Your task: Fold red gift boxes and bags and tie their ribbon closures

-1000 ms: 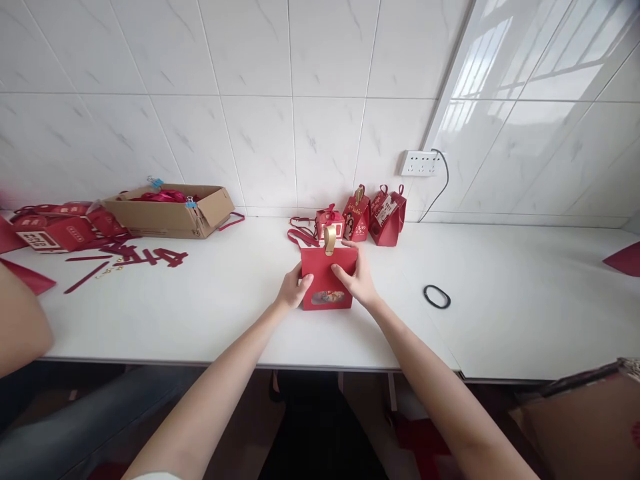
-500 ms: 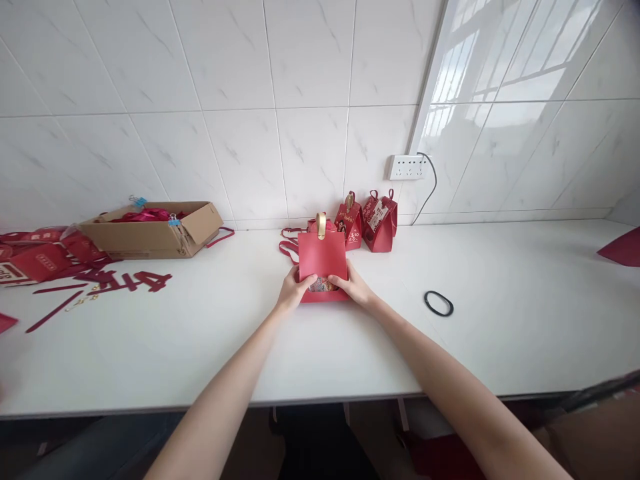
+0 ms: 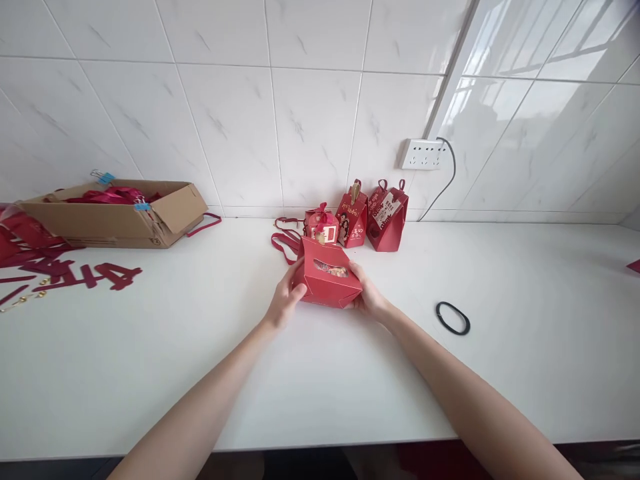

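Fingers of my left hand (image 3: 284,303) gripped the red windowed gift box (image 3: 325,283) by its left side, my right hand (image 3: 371,295) its right. Upright half a second earlier, it had tipped away above the white table (image 3: 300,393), bringing its folded base (image 3: 327,297) into my view. Beyond sat a bow-tied gift box (image 3: 313,227); to the right, a black ring (image 3: 468,326); far left, an open carton (image 3: 110,230).

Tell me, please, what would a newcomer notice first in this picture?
The red box, held tilted between the left hand and the right hand at the middle of the white table, draws the eye first. Behind it, other red gift boxes stand near the wall. The black ring to the right and the open cardboard box with red ribbon at the left also stand out.
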Demonstrator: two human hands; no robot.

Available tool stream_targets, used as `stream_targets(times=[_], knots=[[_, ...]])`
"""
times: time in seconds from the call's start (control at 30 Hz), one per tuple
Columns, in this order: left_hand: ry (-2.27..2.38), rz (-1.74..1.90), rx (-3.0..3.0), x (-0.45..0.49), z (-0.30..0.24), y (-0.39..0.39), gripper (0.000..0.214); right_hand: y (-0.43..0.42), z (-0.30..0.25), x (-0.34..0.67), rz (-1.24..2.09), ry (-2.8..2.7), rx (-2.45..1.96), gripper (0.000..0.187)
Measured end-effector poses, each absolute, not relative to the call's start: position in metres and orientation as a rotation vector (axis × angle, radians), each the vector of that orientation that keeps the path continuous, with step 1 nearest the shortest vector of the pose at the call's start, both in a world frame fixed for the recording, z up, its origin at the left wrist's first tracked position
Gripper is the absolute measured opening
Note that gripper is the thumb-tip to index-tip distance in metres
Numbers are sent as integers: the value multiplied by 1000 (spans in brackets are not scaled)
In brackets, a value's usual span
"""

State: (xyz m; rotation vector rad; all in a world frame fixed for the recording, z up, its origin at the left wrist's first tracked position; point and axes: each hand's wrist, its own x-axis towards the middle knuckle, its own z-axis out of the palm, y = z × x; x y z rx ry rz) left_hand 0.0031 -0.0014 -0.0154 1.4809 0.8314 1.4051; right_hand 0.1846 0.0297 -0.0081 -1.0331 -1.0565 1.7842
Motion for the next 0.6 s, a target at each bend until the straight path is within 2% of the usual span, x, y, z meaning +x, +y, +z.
stream_targets(times=[0.17,0.27,0.4,0.53,0.6], knots=[[1028,1372,1615,4,-11,-7,48,19,-7,180,1786,-1003,-1020,56],[1101,1397,1632,6,-9,-8,43,16,-5,180,1788,-1040,-1004,53],[1057,1487,1531,11,-11,-9,58,15,-4,180,1807,-1008,-1004,51],[894,1585,1500,15,-16,-8,93,9,-7,172,1834,-924,-910,52],[858,1621,1539,15,-17,-7,103,7,-9,167,1866,-937,-819,52]])
